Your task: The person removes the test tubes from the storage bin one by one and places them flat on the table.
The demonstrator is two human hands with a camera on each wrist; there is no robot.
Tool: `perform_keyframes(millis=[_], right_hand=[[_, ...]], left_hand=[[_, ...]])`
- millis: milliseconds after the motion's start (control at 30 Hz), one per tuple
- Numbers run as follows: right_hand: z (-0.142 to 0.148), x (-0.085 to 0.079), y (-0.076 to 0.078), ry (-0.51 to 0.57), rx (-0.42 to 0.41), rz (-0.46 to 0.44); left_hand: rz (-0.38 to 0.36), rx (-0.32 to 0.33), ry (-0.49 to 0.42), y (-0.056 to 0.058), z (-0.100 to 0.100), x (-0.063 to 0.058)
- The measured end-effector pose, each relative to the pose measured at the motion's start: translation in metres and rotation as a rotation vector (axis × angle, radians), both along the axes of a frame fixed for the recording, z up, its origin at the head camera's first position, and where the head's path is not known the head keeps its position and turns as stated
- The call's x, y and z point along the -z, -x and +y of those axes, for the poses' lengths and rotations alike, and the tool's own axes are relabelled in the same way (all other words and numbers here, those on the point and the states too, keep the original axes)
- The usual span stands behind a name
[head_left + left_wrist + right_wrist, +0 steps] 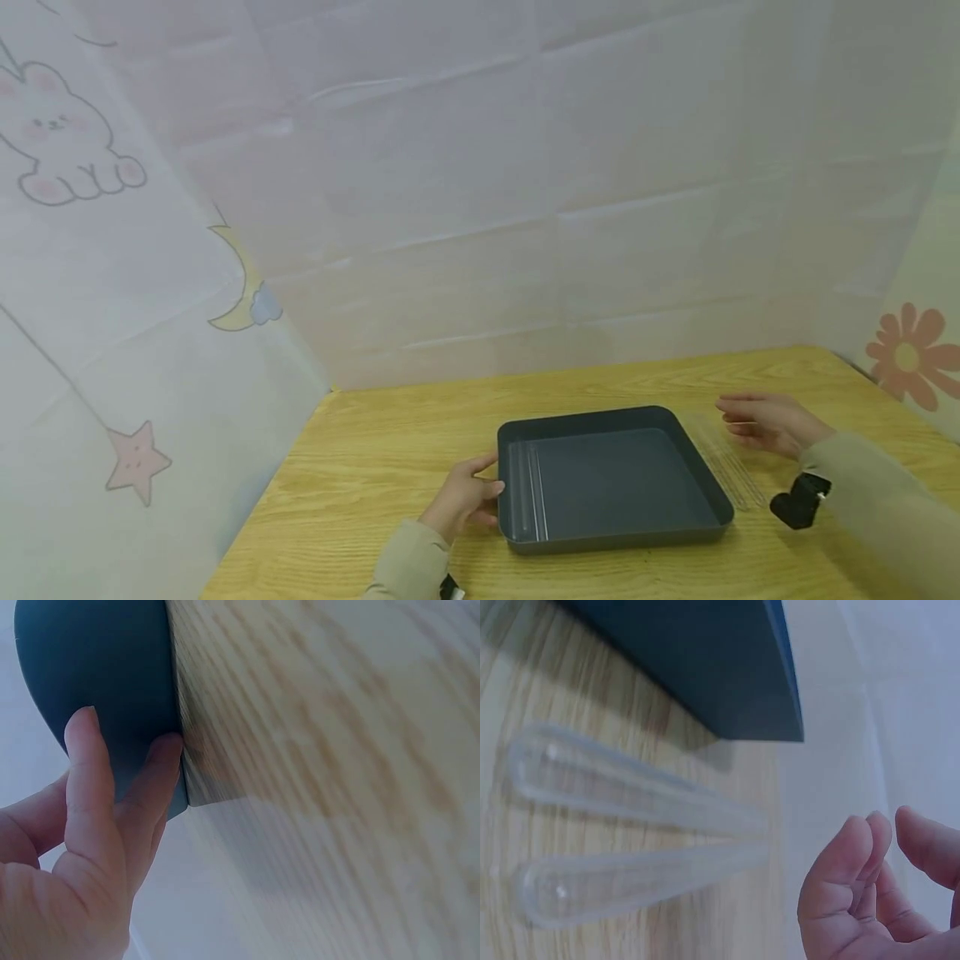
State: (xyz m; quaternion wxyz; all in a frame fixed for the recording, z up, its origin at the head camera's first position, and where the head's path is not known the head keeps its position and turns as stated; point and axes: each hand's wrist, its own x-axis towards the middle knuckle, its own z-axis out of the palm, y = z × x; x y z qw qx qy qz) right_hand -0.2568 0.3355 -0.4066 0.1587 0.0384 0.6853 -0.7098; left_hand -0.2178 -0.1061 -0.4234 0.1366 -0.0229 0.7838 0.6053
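A dark grey rectangular tray (622,540) lies on the wooden table. My left hand (465,500) is at its left side; in the left wrist view the extended fingers (90,761) rest against the outer wall. Clear tubes (537,492) lie lengthwise inside the tray along its left wall. To the right of the tray, two clear round-ended tubes (622,784) lie side by side on the table. My right hand (765,423) hovers just right of these tubes, fingers loosely bent and holding nothing. In the right wrist view a gap shows between thumb and fingertips.
The wood-grain table (390,433) ends at a pale fabric backdrop (525,208) behind it. More printed cloth hangs at the left, with a pink star (138,461). A black wrist device (799,502) sits below the right sleeve.
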Motion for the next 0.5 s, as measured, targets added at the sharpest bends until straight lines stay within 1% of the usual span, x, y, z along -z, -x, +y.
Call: perform_keyframes(millis=[100, 233, 333, 500], right_hand=[[-0.004, -0.004, -0.003, 0.037, -0.013, 0.012], [-0.015, -0.009, -0.006, 0.086, -0.001, 0.012], [-0.023, -0.011, -0.006, 0.128, -0.01, 0.015], [-0.037, -0.015, -0.009, 0.147, -0.032, 0.011]], left_hand=[[-0.003, -0.005, 0.005, 0.001, 0.0, 0.0], [-0.009, -0.009, 0.01, 0.002, 0.0, 0.0], [-0.011, -0.01, 0.007, 0.002, 0.001, 0.0], [-0.008, -0.012, 0.007, 0.001, 0.001, 0.0]])
